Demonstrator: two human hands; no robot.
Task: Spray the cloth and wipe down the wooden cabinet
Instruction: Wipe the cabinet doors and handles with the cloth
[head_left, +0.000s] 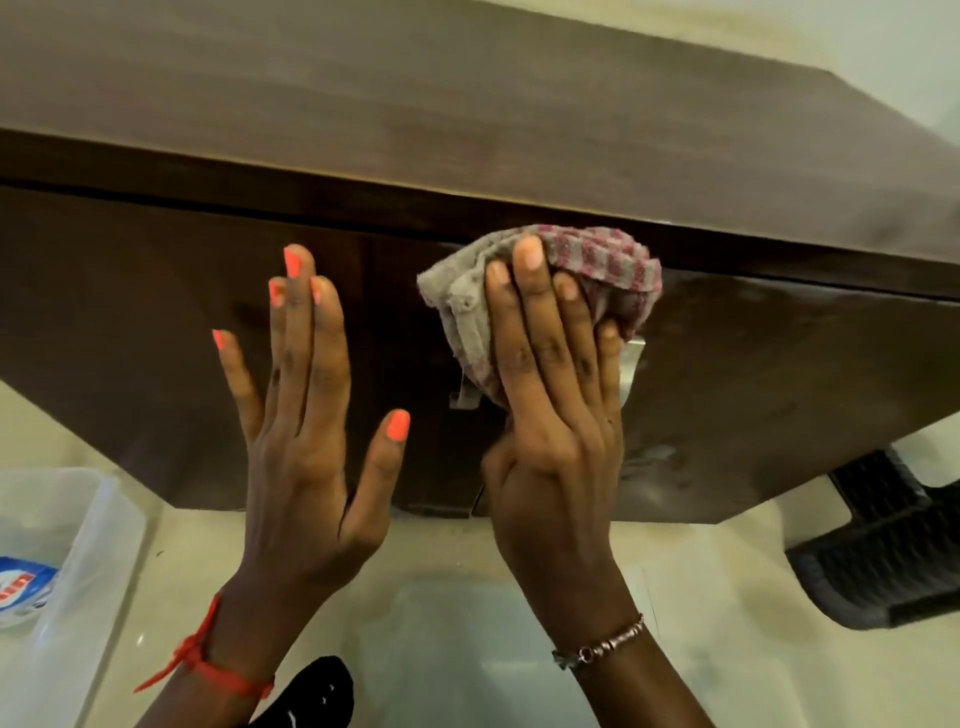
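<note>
I am pressing the bunched cloth (597, 260) under my right hand (556, 415), fingers flat, against the cabinet (779, 364) front just below its top, bracing my left hand (306, 415) spread wide beside it, judging that firm overlapping strokes are suiting this glossy dark wood above a pale floor (701, 597).

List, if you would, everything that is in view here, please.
wooden cabinet: one, dark brown, across upper and middle view
cloth: one, pink-and-grey checked, on cabinet front, right of centre
metal handle: one, silver, cabinet front, mostly hidden behind cloth
plastic bin: one, clear, floor at lower left
packet: one, blue and white, inside bin
ribbed object: one, black, floor at lower right
black item: one, bottom edge, unclear what
left hand: one, orange nails, open flat at cabinet front
right hand: one, fingers pressing cloth to cabinet
</note>
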